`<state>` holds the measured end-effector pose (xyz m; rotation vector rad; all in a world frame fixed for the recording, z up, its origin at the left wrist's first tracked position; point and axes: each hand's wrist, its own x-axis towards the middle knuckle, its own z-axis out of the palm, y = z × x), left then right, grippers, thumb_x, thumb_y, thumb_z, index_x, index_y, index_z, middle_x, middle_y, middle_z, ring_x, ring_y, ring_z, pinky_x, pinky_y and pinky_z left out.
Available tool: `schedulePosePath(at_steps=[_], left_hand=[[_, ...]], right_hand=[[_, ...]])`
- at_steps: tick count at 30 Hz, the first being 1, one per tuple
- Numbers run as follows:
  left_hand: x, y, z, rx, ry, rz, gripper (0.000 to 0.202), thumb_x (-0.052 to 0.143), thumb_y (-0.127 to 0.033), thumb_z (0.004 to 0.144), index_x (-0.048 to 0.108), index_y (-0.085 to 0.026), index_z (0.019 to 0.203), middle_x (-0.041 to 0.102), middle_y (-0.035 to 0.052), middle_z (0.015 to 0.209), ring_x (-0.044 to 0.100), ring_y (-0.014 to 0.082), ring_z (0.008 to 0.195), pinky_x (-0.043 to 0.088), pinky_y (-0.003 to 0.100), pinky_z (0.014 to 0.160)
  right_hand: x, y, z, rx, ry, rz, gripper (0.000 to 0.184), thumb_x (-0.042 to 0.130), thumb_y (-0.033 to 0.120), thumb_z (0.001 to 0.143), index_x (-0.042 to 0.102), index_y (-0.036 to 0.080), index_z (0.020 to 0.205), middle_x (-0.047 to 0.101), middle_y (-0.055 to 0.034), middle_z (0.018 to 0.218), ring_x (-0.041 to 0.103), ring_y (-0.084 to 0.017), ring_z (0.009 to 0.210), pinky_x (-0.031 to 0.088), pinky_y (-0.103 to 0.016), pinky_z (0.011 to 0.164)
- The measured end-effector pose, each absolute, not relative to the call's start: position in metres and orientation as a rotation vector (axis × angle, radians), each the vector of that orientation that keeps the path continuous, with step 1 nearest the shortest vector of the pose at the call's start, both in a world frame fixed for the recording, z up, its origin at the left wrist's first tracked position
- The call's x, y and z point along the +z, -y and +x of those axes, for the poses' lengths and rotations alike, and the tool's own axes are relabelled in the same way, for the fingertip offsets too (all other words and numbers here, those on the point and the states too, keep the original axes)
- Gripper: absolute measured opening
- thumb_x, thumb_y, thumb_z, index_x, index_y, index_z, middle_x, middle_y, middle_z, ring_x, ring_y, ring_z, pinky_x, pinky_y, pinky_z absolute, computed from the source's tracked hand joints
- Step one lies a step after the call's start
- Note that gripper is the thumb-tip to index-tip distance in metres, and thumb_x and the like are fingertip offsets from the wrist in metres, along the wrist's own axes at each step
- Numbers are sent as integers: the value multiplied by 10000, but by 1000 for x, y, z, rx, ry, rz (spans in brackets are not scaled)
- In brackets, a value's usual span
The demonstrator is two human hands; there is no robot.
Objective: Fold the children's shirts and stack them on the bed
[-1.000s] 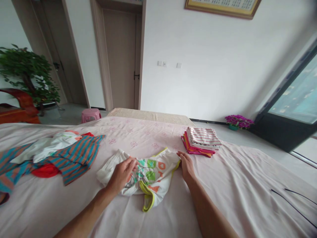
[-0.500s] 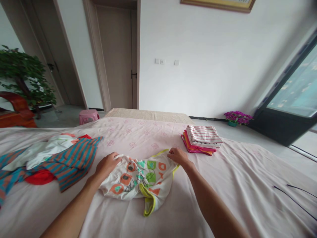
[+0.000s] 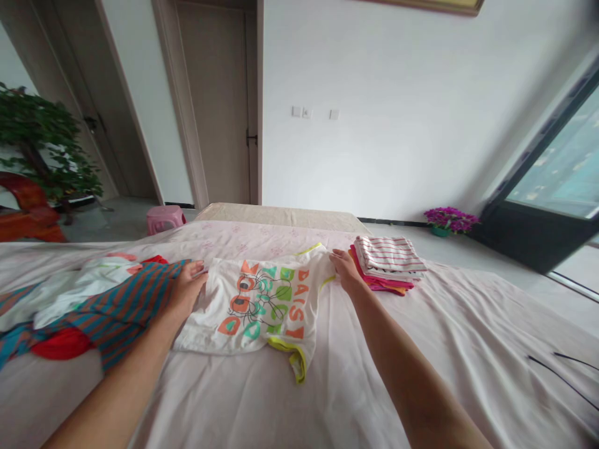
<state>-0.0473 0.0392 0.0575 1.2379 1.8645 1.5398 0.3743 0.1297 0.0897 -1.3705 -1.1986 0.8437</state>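
A white short-sleeved T-shirt (image 3: pixel 269 305) with yellow-green trim and an orange and green printed cat and letters lies spread sideways on the bed. Its neck faces right and its hem left. My left hand (image 3: pixel 188 282) is at the far corner of the hem, fingers stretched out, partly over a striped garment. At the far sleeve is my right hand (image 3: pixel 345 267), its fingers extended against the sleeve edge. The near sleeve is a little bunched.
Right of the shirt stands a stack of folded clothes (image 3: pixel 388 262), a striped one on top. A loose pile with a blue-and-brown striped garment (image 3: pixel 126 308) lies left. Dark cords (image 3: pixel 561 380) lie at the right on the pink bedsheet (image 3: pixel 355 386). A pink stool (image 3: pixel 165 219) stands beyond.
The T-shirt has been pulled wider and flatter, so more of its print shows. My left hand has moved left and away, my right hand slightly right; the fingers of both have loosened.
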Motion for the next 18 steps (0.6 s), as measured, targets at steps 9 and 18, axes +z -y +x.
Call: schedulePosePath(at_steps=[9, 18], left_hand=[[36, 22, -81, 805, -2161, 1682, 607, 547, -656, 731, 604, -189, 1113, 689, 88, 1025, 681, 259, 915, 513, 329, 785], [51, 54, -48, 640, -2142, 1783, 472, 526, -316, 777, 532, -216, 1238, 704, 77, 1134, 657, 240, 1089, 488, 295, 869]], right_hand=[[82, -7, 370, 863, 2138, -1094, 244, 597, 414, 860, 674, 183, 875, 657, -20, 792, 586, -148, 705, 456, -255, 641], [80, 51, 340, 317, 2600, -990, 361, 509, 66, 781, 686, 236, 1047, 691, -32, 974, 595, -178, 914, 435, -294, 847]])
